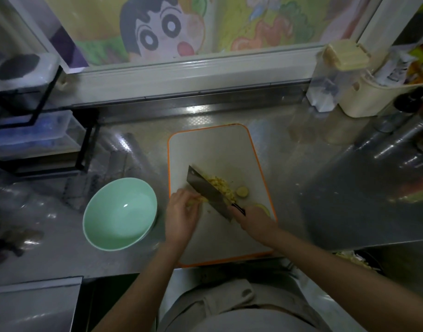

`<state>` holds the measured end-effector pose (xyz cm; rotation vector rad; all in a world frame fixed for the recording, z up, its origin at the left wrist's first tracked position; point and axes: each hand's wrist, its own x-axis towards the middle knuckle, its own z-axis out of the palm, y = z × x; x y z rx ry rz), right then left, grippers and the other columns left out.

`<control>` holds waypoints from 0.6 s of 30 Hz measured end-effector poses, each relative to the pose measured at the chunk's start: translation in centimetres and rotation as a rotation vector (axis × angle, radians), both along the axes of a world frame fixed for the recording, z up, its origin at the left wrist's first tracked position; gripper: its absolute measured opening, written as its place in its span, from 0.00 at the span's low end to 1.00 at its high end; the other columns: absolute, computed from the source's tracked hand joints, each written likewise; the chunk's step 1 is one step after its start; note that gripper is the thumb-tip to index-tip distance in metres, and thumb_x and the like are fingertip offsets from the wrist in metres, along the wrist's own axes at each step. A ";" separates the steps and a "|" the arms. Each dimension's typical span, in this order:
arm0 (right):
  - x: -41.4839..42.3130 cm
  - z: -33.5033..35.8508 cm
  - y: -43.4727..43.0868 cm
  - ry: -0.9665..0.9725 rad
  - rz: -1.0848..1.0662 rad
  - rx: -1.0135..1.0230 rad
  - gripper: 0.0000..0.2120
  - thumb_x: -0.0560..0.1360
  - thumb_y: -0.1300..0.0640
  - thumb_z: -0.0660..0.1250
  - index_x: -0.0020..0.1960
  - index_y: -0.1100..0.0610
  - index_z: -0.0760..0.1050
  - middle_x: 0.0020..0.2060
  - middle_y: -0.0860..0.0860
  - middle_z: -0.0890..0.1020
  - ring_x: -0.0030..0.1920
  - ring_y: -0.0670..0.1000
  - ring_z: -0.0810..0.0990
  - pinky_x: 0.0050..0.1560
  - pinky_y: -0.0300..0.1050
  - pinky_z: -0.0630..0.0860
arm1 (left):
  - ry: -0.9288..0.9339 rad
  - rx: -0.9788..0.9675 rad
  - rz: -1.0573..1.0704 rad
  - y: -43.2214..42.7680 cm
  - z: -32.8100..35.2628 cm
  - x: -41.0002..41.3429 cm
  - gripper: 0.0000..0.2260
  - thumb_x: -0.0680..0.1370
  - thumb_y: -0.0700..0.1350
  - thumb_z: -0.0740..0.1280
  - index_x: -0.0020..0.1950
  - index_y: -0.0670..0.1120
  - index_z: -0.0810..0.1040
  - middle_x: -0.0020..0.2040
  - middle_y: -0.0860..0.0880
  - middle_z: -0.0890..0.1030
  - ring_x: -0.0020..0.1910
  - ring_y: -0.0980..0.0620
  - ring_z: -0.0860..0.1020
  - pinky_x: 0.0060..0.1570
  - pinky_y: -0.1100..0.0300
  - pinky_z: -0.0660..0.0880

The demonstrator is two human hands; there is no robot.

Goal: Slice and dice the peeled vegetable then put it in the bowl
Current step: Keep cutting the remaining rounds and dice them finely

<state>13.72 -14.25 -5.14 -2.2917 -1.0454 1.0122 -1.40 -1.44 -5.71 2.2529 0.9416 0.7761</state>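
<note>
- White plastic cutting board w/ orange rim [220, 149] lies on the shiny steel counter [325, 188], straight in front of the person.
- Wide steel cleaver w/ black handle [209, 194] is over the board's mid, blade running diagonally from 11 to 5 o'clock.
- Right hand [253, 220] is wrapped round the cleaver handle at the 5 o'clock end.
- Left hand [181, 212] sits at the blade's 8 o'clock side, fingers curled down, pinning a pale yellow peeled veg piece [200, 200] against the board; the piece touches the blade face.
- Pile of small pale yellow diced bits [221, 184] lies on the board at the blade's 2 o'clock side, touching it.
- Round yellowish end piece [242, 190] lies just beside the pile at its 3 o'clock.
- Round mint-green ceramic bowl [102, 212] stands on the counter at the board's 9 o'clock, near its edge, apart from the left hand.
- Cream plastic tub [363, 99] stands far off at 2 o'clock.
</note>
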 end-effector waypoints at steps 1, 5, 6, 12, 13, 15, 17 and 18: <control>0.0 -0.1 0.0 -0.006 -0.002 0.004 0.24 0.79 0.44 0.57 0.29 0.54 0.65 0.24 0.49 0.68 0.25 0.45 0.67 0.26 0.39 0.60 | 0.042 0.005 -0.035 -0.2 -0.6 -0.1 0.06 0.68 0.37 0.67 0.43 0.46 0.78 0.43 0.49 0.78 0.44 0.51 0.73 0.43 0.59 0.69; -0.3 -0.6 0.0 0.014 -0.016 0.027 0.24 0.79 0.43 0.57 0.33 0.60 0.68 0.25 0.52 0.70 0.26 0.49 0.69 0.29 0.43 0.63 | 0.244 0.131 -0.214 -1.1 -2.3 -0.7 0.04 0.71 0.44 0.62 0.43 0.49 0.76 0.41 0.49 0.77 0.43 0.52 0.68 0.42 0.66 0.58; -0.3 -0.6 0.0 0.019 -0.021 0.024 0.24 0.79 0.43 0.57 0.33 0.61 0.69 0.26 0.53 0.71 0.26 0.50 0.69 0.31 0.44 0.64 | 0.271 0.138 -0.237 -1.3 -2.6 -0.9 0.04 0.72 0.44 0.62 0.44 0.48 0.75 0.41 0.49 0.76 0.43 0.52 0.68 0.42 0.66 0.56; -0.2 -1.1 0.0 0.032 -0.028 0.026 0.25 0.79 0.43 0.58 0.33 0.62 0.70 0.27 0.55 0.73 0.26 0.50 0.70 0.33 0.44 0.66 | 0.391 0.166 -0.338 -1.8 -4.0 -2.9 0.14 0.71 0.48 0.68 0.53 0.47 0.70 0.47 0.46 0.75 0.46 0.49 0.68 0.46 0.59 0.65; -0.2 -1.1 0.0 0.029 -0.029 0.026 0.25 0.78 0.43 0.58 0.34 0.62 0.70 0.28 0.57 0.74 0.26 0.50 0.70 0.32 0.44 0.66 | 0.394 0.130 -0.337 -1.9 -3.8 -3.2 0.15 0.72 0.51 0.66 0.55 0.48 0.69 0.49 0.46 0.75 0.48 0.49 0.69 0.48 0.59 0.65; -0.1 -1.2 0.0 0.028 -0.029 0.025 0.25 0.78 0.43 0.58 0.34 0.62 0.70 0.29 0.58 0.74 0.27 0.52 0.71 0.32 0.44 0.65 | 0.377 0.057 -0.322 -2.0 -3.2 -3.4 0.18 0.74 0.56 0.62 0.60 0.50 0.67 0.53 0.47 0.74 0.52 0.49 0.70 0.53 0.59 0.66; -0.1 -1.2 0.0 0.032 -0.027 0.033 0.25 0.78 0.43 0.58 0.34 0.62 0.70 0.29 0.58 0.74 0.28 0.52 0.71 0.33 0.44 0.65 | 0.355 0.021 -0.287 -2.1 -2.6 -3.5 0.22 0.74 0.59 0.61 0.64 0.50 0.66 0.58 0.46 0.72 0.58 0.48 0.69 0.58 0.56 0.66; -0.1 -1.2 0.0 0.037 -0.027 0.041 0.25 0.78 0.43 0.58 0.34 0.62 0.70 0.29 0.58 0.74 0.28 0.53 0.71 0.33 0.44 0.65 | 0.351 0.020 -0.262 -2.2 -2.5 -3.5 0.25 0.74 0.60 0.61 0.67 0.49 0.66 0.60 0.46 0.71 0.60 0.48 0.68 0.59 0.56 0.65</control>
